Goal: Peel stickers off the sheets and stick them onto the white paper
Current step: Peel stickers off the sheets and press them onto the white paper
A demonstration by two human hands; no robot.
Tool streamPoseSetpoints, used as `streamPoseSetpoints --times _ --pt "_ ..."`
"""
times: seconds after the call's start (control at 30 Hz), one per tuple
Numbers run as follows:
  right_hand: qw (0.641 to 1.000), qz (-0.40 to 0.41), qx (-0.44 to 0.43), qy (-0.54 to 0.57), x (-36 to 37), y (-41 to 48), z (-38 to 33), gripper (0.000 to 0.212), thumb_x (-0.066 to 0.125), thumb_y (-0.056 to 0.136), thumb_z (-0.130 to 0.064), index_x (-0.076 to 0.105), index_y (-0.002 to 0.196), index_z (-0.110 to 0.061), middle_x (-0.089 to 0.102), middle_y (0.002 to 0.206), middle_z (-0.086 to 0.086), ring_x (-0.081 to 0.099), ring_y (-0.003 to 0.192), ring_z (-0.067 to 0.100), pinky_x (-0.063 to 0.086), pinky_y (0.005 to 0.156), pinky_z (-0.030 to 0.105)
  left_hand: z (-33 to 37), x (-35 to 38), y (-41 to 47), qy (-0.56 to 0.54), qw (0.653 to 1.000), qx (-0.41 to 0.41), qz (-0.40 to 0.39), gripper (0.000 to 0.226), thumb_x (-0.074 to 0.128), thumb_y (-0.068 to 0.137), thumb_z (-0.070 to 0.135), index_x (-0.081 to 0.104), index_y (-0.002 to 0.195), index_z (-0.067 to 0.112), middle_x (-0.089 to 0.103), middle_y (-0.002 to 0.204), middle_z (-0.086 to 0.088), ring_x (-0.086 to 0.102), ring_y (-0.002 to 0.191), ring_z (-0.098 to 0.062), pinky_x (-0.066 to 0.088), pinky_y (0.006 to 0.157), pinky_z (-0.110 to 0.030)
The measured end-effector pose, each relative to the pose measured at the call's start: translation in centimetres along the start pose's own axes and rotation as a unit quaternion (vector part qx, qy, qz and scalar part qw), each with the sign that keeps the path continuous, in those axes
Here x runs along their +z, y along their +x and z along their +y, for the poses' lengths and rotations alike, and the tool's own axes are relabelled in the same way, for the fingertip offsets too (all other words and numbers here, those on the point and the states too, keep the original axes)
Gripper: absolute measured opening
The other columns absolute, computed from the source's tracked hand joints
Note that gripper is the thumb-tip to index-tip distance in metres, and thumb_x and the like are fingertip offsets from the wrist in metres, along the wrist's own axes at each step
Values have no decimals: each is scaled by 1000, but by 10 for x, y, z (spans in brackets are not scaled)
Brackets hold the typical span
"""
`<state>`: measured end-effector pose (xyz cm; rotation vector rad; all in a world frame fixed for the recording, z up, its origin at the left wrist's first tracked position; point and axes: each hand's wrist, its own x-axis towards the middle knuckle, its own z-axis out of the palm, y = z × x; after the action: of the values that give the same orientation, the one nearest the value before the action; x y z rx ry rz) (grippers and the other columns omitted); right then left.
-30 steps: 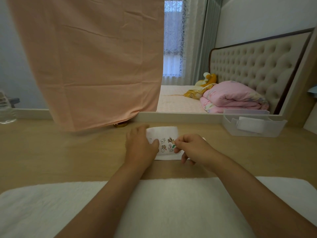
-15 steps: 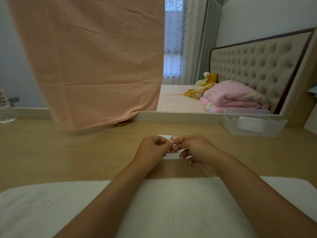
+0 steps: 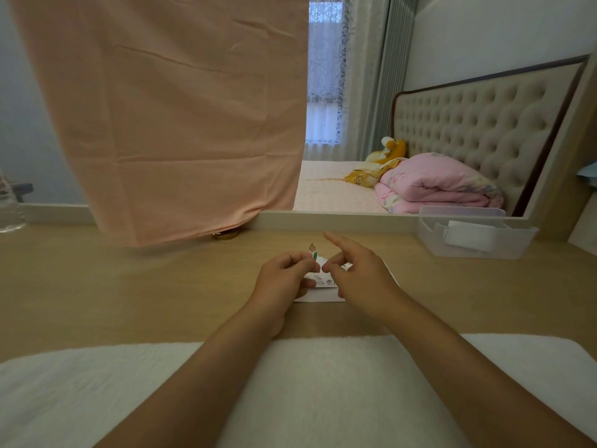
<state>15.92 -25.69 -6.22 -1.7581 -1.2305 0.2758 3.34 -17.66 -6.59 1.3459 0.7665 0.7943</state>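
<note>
Sticker (image 3: 312,251): now free of sheet (image 3: 323,281) on tabletop (image 3: 129,286), passed to left hand (image 3: 284,274), grip pinching it just above. Right hand (image 3: 358,273): grip released, fingers loose. Next, likely: sticking down.

Only the arms and hands show. The left forearm (image 3: 206,376) and right forearm (image 3: 458,367) are bare along all their visible length, skin right to the frame's lower edge. The left hand (image 3: 284,282) and right hand (image 3: 365,282) are bare as well — smooth-backed, knuckles softly marked, fingers fairly short and rounded.
</note>
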Motion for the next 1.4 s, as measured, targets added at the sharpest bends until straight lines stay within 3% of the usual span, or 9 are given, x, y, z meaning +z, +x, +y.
streamPoseSetpoints --times 0.13,0.27,0.43,0.73,0.9,1.03,1.2,1.3,1.4 --pt "995 23 41 92 -5 0 -8 12 65 96 -23 73 105 -21 74 89 -1 60 53 8 44 48 16 0 1 0 -28 999 -11 -35 12 68 93 20 75 102 23 78 96 5 70 80 -12 53 76 -30" --pt "990 66 16 122 -6 1 -7 9 69 93 -18 76 88 -18 73 85 -2 57 51 -2 42 49 11 1 2 -2 -25 998 -12 -58 16 67 93 19 74 107 23 78 99 5 72 88 -15 53 82 -32" --pt "993 110 3 46 -5 4 1 8 71 89 -25 76 83 -28 73 83 -12 59 65 -2 44 64 18 3 2 -7 -42 995 -17 -86 19 62 95 16 74 108 22 77 104 5 72 90 -15 52 89 -35" --pt "988 114 -63 -87 -11 3 7 9 62 92 -31 66 85 -34 67 88 -18 56 70 1 48 65 26 8 6 -13 -190 961 -104 -172 13 67 92 21 67 104 18 74 118 -3 70 111 -20 51 90 -35" --pt "989 101 -74 -74 -12 3 9 9 59 96 -29 65 90 -32 66 91 -15 57 69 7 53 67 33 9 6 -15 -259 936 -142 -190 47 63 77 21 67 122 8 73 119 -5 72 104 -19 51 91 -35" --pt "993 102 -60 -30 -13 5 8 10 58 98 -29 64 91 -29 67 91 -12 61 71 13 56 71 39 7 3 -11 -288 924 -168 -186 29 53 97 21 57 123 9 72 122 -7 70 109 -24 52 85 -36" --pt "999 53 -9 0 -40 16 14 13 58 98 -26 64 86 -24 66 87 -5 56 67 11 51 69 34 5 10 -6 27 995 -35 -89 23 70 91 21 70 113 27 76 106 5 71 91 -7 51 73 -22" --pt "997 -36 58 -31 -66 23 26 15 56 99 -22 64 89 -14 67 84 2 51 56 12 44 52 23 2 16 13 220 969 92 -56 14 65 95 19 73 103 28 72 98 11 64 84 -1 43 70 -15" --pt "989 -97 95 -62 -86 31 44 16 56 99 -18 62 84 -12 63 78 2 46 48 10 36 41 17 5 22 35 381 902 186 -79 18 59 98 19 71 108 28 64 99 20 58 91 -1 42 77 -13"
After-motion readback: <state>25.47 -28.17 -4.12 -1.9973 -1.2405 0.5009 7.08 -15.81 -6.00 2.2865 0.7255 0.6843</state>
